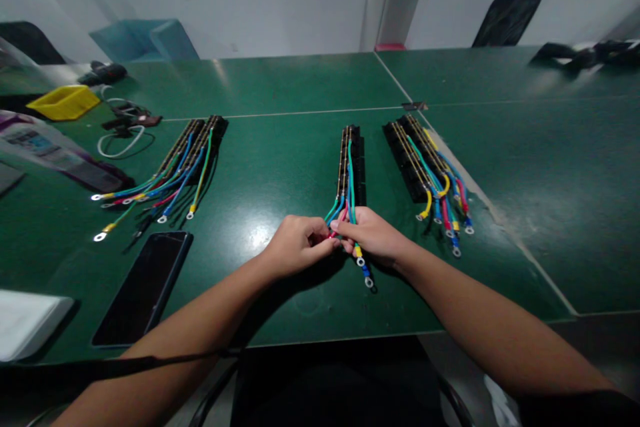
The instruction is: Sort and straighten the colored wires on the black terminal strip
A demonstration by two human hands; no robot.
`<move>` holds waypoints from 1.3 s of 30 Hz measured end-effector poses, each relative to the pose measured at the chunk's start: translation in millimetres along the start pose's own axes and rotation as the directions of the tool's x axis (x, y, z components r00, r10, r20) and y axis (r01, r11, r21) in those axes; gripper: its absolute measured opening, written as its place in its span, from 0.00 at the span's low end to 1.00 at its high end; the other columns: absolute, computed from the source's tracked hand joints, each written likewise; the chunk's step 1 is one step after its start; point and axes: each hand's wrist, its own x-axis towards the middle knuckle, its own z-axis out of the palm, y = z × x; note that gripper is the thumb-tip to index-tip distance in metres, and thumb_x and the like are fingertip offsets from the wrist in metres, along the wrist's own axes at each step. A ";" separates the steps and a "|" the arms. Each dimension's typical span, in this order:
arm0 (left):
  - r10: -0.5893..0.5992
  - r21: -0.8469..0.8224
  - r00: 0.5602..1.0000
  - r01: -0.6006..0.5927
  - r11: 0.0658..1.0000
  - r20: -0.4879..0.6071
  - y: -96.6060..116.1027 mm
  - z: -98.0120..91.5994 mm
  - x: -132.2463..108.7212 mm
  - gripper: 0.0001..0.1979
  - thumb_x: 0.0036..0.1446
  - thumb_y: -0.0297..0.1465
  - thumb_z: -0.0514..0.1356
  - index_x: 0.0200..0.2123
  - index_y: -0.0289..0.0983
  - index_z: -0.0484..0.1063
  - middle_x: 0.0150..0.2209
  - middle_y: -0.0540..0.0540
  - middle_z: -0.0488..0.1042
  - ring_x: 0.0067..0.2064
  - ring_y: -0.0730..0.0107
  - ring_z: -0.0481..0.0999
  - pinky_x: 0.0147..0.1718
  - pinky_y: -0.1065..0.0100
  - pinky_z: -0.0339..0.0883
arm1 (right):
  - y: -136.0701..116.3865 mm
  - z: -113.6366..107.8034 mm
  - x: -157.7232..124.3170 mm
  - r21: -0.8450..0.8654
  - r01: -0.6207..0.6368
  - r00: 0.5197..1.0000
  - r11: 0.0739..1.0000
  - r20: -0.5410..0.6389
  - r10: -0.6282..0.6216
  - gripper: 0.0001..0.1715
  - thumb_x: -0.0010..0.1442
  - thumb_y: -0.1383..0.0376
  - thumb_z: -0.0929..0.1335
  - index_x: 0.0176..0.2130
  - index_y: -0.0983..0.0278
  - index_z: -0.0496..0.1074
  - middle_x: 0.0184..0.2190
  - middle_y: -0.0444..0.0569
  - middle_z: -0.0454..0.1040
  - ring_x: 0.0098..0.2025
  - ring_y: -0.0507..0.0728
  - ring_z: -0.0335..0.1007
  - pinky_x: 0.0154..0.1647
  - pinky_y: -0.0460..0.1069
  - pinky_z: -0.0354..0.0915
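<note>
A black terminal block [358, 167] with brass-coloured strips lies on the green table in front of me. Green, blue and red wires run from it toward my hands. My left hand [303, 243] is closed, its thumb and fingers pinching a red wire [333, 235] near its end. From the other side, my right hand [373, 235] has its thumb on the wires and its fingers curled beneath them. Below it, ring lugs [361, 261] with yellow and blue sleeves stick out toward the table's near edge. My fingers hide part of the wires.
Wired terminal blocks [203, 140] lie at left, and more terminal blocks [407, 160] at right. A dark phone [145, 288], a white object [30, 323], a plastic package [55, 150], a yellow tray [65, 103] and a cable [123, 147] occupy the table's left side.
</note>
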 end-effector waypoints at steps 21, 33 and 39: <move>0.060 -0.039 0.998 -0.059 0.998 0.021 0.8 -1.7 -0.8 0.14 0.59 0.38 0.56 0.26 0.34 0.70 0.20 0.53 0.68 0.21 0.78 0.64 0.22 0.74 0.52 | 3.1 -1.8 1.5 0.015 0.002 1.000 1.000 0.013 -0.002 0.11 0.59 0.63 0.67 0.28 0.66 0.67 0.14 0.41 0.66 0.16 0.47 0.60 0.18 0.42 0.54; 0.048 -0.008 0.998 -0.048 0.999 0.027 0.2 -0.9 1.0 0.13 0.59 0.36 0.56 0.26 0.34 0.69 0.20 0.53 0.67 0.22 0.78 0.63 0.23 0.74 0.51 | 4.3 -0.5 1.8 0.042 -0.003 1.000 0.999 0.014 0.002 0.12 0.60 0.61 0.66 0.28 0.66 0.67 0.14 0.40 0.66 0.15 0.47 0.57 0.16 0.42 0.54; 0.056 -0.025 0.998 -0.056 0.998 0.030 0.7 -2.4 0.3 0.14 0.60 0.37 0.56 0.27 0.34 0.71 0.20 0.53 0.67 0.21 0.78 0.63 0.22 0.74 0.51 | 6.0 -0.7 2.2 0.043 -0.003 1.000 0.999 0.006 0.003 0.11 0.59 0.61 0.67 0.28 0.65 0.67 0.14 0.40 0.66 0.15 0.47 0.59 0.17 0.42 0.54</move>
